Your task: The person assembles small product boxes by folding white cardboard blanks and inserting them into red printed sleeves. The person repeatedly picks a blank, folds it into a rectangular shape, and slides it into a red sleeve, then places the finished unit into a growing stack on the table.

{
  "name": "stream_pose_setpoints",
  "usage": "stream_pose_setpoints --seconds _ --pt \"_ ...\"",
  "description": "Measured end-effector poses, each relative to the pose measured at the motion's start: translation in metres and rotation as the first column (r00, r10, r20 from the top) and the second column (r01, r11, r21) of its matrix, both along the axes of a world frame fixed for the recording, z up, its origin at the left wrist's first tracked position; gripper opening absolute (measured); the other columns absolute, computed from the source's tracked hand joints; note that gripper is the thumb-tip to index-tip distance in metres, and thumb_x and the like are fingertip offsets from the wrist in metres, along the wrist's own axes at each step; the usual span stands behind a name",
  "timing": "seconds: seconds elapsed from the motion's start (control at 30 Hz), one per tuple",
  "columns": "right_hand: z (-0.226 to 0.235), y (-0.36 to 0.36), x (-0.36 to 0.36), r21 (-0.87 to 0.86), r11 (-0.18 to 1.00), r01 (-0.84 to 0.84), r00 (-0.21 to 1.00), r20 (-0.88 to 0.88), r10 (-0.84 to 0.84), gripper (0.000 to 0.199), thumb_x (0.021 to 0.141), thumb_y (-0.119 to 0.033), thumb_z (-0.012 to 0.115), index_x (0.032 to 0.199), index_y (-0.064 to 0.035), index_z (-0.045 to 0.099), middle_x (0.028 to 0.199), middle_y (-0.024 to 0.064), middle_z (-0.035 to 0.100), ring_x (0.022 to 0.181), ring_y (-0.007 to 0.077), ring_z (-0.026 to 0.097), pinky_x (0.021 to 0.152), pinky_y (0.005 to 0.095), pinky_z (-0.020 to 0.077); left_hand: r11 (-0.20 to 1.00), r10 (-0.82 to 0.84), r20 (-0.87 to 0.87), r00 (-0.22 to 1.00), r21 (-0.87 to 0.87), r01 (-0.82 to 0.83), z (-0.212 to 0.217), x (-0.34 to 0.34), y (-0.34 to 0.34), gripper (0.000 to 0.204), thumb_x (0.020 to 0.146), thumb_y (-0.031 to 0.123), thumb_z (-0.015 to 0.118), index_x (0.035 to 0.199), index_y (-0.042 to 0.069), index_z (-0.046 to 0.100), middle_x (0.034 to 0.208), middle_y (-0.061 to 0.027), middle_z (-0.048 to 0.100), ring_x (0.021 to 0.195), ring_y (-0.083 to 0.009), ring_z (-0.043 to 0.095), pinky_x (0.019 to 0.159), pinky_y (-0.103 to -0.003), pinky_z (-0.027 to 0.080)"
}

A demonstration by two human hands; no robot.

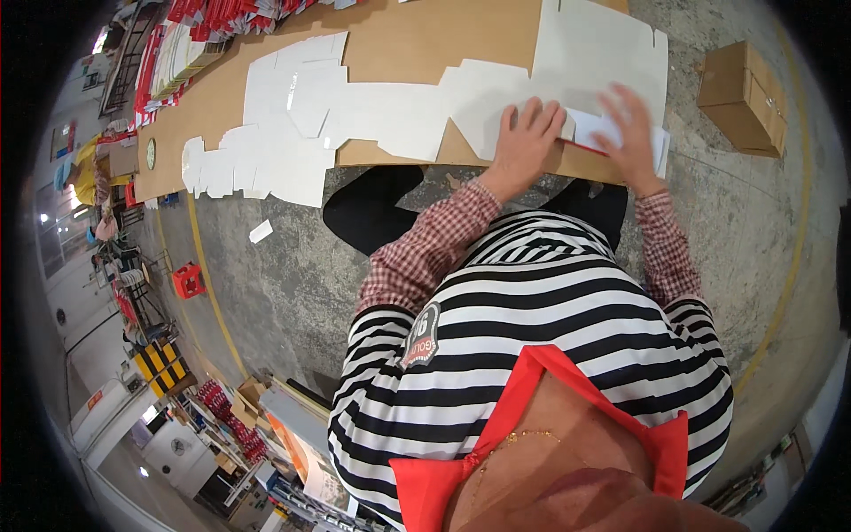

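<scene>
Flat white die-cut cardboard blanks (pixel 399 111) lie overlapping across the brown tabletop. At the table's near edge, one sheet has a narrow folded strip (pixel 585 124) with a red edge showing beneath it. My left hand (pixel 523 146) rests on the white card at the left end of that strip, fingers slightly bent and apart. To its right, my right hand (pixel 631 142) hovers over or touches the strip, somewhat blurred, its thumb and fingers spread. Whether its fingertips press on the card I cannot tell. A large white panel (pixel 612 53) extends away beyond both hands.
Red and white folded cartons (pixel 230 18) are piled at the table's far left. A brown cardboard box (pixel 743 99) stands on the floor to the right. A red stool (pixel 188 281) and a scrap of white card (pixel 261 231) are on the floor at left. Another person in yellow (pixel 87 170) is far left.
</scene>
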State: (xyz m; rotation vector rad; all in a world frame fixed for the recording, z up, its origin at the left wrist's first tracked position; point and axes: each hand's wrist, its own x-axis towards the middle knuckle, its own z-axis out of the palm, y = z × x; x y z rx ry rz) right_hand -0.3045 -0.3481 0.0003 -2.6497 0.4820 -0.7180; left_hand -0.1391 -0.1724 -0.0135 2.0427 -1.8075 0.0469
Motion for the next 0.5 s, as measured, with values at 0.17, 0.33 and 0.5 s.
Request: stream_pose_setpoints --seconds 0.17,0.33,0.5 --pt "-0.008 0.014 -0.012 0.11 0.956 -0.271 0.928 -0.235 0.29 0.059 0.09 -0.053 0.057 0.137 -0.0179 0.056 0.152 0.0049 0.042 0.146 0.0303 0.027 0.12 0.0515 0.0147 0.985 -0.087 0.04 0.995 0.155 0.08 0.027 0.023 0.06 0.07 0.078 0.035 0.076 0.137 0.007 0.051 0.146 -0.0134 0.047 0.129 -0.0284 0.047 0.105 -0.057 0.032" --pt "-0.006 0.014 -0.018 0.143 0.948 -0.285 0.921 -0.234 0.312 0.056 0.092 -0.052 0.056 0.136 -0.0176 0.058 0.152 0.0044 0.042 0.147 0.0294 0.026 0.12 0.0526 0.0125 0.923 0.38 -0.489 0.785 0.138 -0.36 0.009 0.071 0.061 0.031 0.072 0.02 0.082 0.099 0.011 0.07 0.114 -0.004 0.065 0.099 -0.0233 0.057 0.096 -0.044 0.039" --pt "0.001 0.019 -0.015 0.067 0.964 -0.258 0.919 -0.289 0.267 0.055 0.09 -0.044 0.063 0.137 -0.0174 0.057 0.153 0.0049 0.041 0.146 0.0306 0.026 0.12 0.0522 0.0141 0.998 -0.02 0.063 0.998 0.056 0.016 -0.009 0.024 0.037 0.057 0.078 0.039 0.075 0.126 0.013 0.059 0.131 -0.0085 0.056 0.12 -0.0312 0.05 0.102 -0.053 0.035"
